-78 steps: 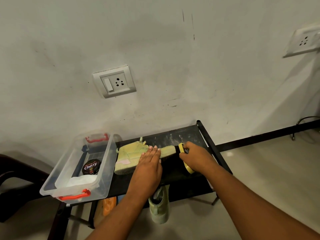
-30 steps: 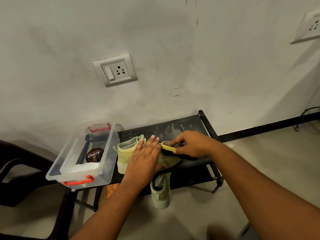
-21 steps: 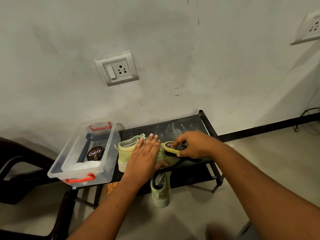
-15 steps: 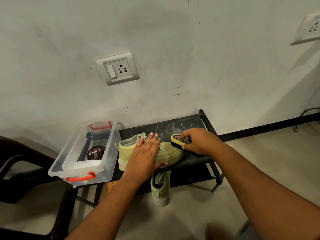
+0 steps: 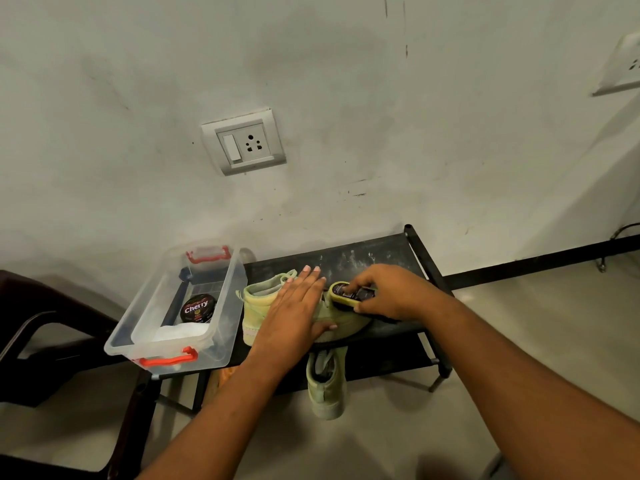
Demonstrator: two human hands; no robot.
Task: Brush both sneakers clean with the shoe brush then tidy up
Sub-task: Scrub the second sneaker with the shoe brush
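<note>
Lower centre, the second sneaker (image 5: 325, 386) pokes from under the table (image 5: 374, 252). Above it the left hand (image 5: 298, 313), fingers straight and together, pins the first sneaker (image 5: 256, 304) while the right hand (image 5: 391, 292) curls its fingers round the brush (image 5: 343, 295) on its toe. A hard stroke could skid it from under the flat palm, off the near edge.

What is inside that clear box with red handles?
The box holds a round black tin marked Cherry and something white beside it, too blurred to name. Whatever lies under them is covered.
</note>
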